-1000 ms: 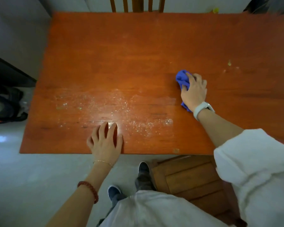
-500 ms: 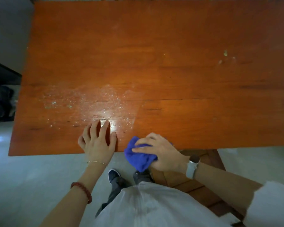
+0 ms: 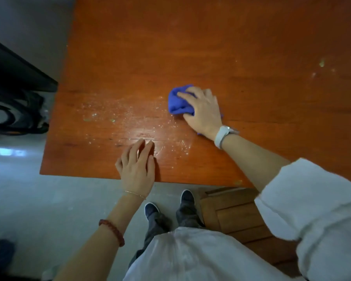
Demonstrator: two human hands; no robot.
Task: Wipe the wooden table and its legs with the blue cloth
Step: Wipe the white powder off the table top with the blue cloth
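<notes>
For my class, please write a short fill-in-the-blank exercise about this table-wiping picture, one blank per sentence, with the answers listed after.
1. The right hand presses a bunched cloth whose colour is ____.
2. The left hand lies flat on the wooden ____ near its front edge.
3. The white watch sits on the ____ wrist.
4. White specks lie to the ____ of the cloth.

Answers: blue; table; right; left

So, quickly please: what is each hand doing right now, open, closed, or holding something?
Left hand: open, fingers straight, resting flat on the table.
Right hand: fingers curled round the blue cloth, pressing it on the table.
</notes>
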